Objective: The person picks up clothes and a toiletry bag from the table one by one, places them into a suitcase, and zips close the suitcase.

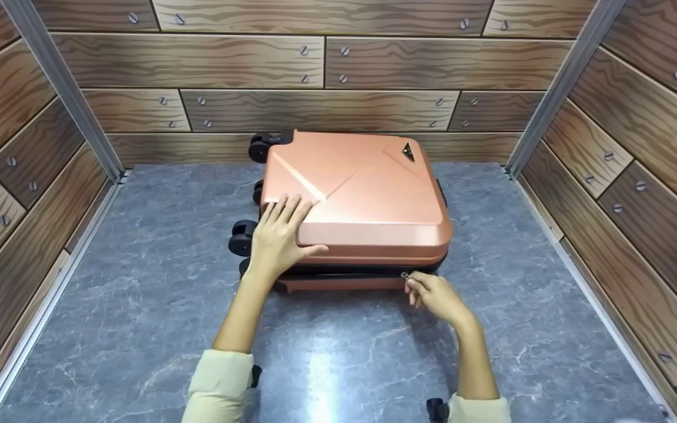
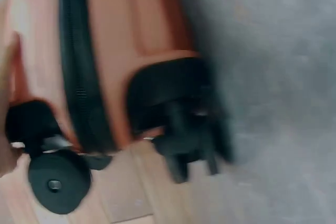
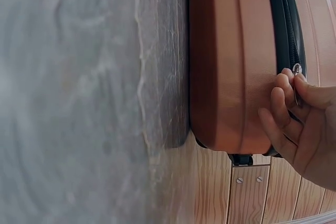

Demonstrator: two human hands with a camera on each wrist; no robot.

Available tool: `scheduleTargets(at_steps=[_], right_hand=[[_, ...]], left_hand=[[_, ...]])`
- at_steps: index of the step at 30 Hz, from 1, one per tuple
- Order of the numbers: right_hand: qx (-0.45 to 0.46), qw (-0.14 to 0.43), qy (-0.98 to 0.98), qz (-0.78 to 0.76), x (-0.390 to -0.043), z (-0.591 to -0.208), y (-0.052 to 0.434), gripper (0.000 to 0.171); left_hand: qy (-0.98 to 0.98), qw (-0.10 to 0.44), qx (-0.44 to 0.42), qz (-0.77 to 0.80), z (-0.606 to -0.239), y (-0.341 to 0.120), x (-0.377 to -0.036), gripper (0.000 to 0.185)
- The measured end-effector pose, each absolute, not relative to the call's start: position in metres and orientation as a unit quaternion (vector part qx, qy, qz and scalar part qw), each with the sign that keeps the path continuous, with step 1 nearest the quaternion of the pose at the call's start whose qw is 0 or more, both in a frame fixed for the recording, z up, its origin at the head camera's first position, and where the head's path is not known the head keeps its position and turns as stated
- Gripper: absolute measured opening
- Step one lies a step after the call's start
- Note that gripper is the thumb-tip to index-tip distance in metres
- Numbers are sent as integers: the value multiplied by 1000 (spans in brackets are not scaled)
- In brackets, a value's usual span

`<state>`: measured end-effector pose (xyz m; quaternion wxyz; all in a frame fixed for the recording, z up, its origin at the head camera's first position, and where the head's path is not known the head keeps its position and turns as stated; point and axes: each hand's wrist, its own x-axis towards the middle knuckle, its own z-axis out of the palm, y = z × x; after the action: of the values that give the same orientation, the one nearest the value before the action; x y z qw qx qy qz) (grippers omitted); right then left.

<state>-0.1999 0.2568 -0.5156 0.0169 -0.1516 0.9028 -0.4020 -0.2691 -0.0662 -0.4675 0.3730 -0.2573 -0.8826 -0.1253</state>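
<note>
A rose-gold hard-shell suitcase (image 1: 368, 188) lies flat on the floor, its black wheels (image 1: 241, 238) pointing left. My left hand (image 1: 277, 238) rests on the near left corner of the lid, fingers spread and thumb apart. Along the near side runs a black zipper (image 3: 287, 19). At its right part my right hand (image 1: 437, 296) pinches the small metal zipper pull (image 3: 297, 74) between thumb and index finger. The left wrist view is blurred; it shows the zipper band (image 2: 79, 66) near the wheels and only a sliver of the left hand.
Grey marble-patterned floor (image 1: 138, 282) surrounds the suitcase. Wood-plank-patterned walls (image 1: 256, 61) stand at the back and both sides, with metal posts (image 1: 562, 82) in the corners. The suitcase's far side lies close to the back wall.
</note>
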Motion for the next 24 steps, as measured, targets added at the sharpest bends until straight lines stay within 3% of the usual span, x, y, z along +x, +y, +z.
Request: scheduleTargets(at_steps=[4,7,24], right_hand=[[-150,21,899,-410,-201,-515,258,24],[-132,16,906,-403,-203,-514,257,24],[-73,-13,931,-357,-219,-511,262,23]], left_hand=[[-827,458,-284,-158,-480,-67,-278,86],[-805,490,-288,-171,-485,-66,-281,85],[-802,519,-240,-172,-488,-46,-272,86]])
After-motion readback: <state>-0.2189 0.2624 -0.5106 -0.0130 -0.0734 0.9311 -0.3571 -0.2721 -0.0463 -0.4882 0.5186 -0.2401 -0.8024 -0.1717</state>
